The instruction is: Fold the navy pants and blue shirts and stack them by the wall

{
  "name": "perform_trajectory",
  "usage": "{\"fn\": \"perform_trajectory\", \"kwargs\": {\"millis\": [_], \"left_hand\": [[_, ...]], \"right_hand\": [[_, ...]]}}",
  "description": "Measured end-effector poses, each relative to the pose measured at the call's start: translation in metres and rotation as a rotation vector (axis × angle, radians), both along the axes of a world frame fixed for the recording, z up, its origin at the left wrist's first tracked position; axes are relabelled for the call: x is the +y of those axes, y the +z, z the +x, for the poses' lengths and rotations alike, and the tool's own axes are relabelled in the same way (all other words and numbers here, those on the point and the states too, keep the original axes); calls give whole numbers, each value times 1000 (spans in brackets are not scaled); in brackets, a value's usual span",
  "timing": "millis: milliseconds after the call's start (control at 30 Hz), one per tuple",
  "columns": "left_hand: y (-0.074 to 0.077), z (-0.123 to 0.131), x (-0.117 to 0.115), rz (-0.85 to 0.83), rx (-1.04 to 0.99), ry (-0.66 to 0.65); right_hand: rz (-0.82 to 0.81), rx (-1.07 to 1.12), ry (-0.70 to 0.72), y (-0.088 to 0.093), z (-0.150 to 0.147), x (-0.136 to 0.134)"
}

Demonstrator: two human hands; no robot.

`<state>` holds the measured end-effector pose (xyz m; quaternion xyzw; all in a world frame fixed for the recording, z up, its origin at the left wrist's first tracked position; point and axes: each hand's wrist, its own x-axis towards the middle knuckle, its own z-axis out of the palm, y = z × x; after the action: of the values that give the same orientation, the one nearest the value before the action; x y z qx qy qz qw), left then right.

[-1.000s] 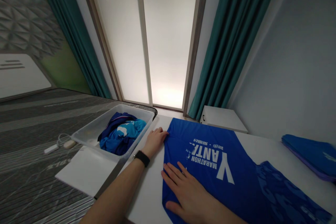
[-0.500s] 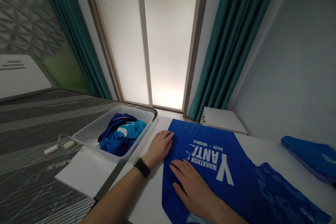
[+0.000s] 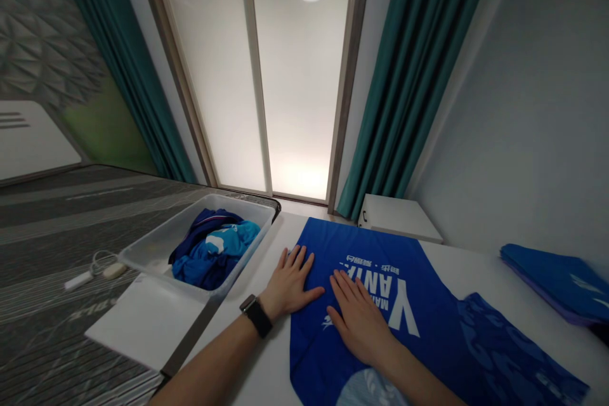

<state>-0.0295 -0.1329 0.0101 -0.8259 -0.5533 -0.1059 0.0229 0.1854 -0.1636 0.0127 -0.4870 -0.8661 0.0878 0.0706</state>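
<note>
Shirt of thin, bright blue cloth lies flat under both hands. It looks light, soft and a bit slippery; the edge under the left hand seems a good place to pinch. That hand has its fingers spread wide; the right hand lies flat over big white letters. Neither has hold of anything. Below is a smooth white table. Left of the hands sits a clear plastic box with crumpled blue clothes; far right, a folded blue and purple cloth pile.
</note>
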Motion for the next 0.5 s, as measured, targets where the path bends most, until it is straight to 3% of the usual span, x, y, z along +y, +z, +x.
{"fn": "perform_trajectory", "kwargs": {"millis": [200,500], "left_hand": [[10,11,-8,66,7,-120],[1,25,-17,-69,-6,-190]], "right_hand": [[-65,-20,10,9,12,5],[-68,-21,-73,8,52,4]]}}
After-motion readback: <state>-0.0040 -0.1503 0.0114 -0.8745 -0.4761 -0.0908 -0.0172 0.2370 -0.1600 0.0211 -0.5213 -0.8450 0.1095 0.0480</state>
